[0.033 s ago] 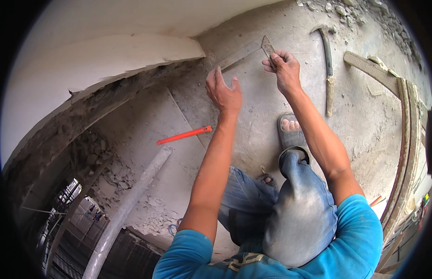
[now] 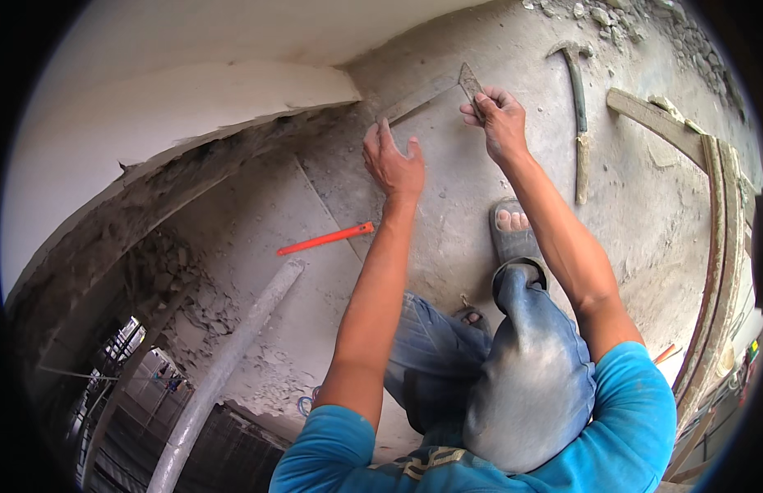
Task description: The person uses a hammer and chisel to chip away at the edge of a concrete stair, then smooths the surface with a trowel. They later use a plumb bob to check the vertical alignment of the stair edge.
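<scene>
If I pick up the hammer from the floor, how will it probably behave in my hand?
The hammer will probably feel heavy toward its head, which sits at the end of a long, slim handle. It should stay stiff, as the handle looks solid. Rolling seems unlikely, because the head juts out on both sides.

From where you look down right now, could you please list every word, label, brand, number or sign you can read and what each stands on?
No text can be read in this view.
Pale print on the bright blue cloth shirt: too foreshortened to read.
Grey L-shaped metal square: any markings are too small to read.
</scene>
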A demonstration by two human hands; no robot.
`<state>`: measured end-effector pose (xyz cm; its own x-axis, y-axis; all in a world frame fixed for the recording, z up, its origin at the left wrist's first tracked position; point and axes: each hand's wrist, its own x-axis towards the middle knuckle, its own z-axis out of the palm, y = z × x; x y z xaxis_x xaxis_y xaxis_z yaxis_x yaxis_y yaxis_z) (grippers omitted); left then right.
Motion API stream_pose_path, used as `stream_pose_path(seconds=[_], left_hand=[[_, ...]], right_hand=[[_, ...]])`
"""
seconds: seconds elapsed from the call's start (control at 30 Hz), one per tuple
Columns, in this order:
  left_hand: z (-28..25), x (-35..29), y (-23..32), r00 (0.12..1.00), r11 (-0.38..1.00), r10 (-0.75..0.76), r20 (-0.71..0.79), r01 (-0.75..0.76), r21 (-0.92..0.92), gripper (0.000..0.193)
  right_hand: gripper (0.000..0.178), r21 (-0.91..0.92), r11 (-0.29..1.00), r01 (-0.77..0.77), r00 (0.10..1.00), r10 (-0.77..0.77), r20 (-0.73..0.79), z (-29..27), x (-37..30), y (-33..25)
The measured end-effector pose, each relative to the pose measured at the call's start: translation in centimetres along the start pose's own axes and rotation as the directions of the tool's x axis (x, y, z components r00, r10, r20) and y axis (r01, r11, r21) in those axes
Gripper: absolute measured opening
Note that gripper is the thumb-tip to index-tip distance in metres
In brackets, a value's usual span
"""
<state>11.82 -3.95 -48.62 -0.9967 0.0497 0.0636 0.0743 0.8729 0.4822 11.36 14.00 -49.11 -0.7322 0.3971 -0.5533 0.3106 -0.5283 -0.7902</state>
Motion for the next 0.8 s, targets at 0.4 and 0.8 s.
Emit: stream_pose_path(seconds=[0.4, 0.8], left_hand=[[2.1, 0.2, -1.3, 0.983, 0.992, -0.118, 0.139, 0.111, 0.056, 0.066], [1.9, -1.9, -1.0, 0.974, 0.987, -0.152, 0.168, 0.158, -0.022, 0.063]], right_hand=[[0.017, -0.542, 0.839, 0.055, 0.998, -0.068, -0.004, 3.1, 1.9, 5.0], [0.015, -0.305, 0.952, -0.035, 0.999, 0.041, 0.015, 2.5, 2.8, 4.0]])
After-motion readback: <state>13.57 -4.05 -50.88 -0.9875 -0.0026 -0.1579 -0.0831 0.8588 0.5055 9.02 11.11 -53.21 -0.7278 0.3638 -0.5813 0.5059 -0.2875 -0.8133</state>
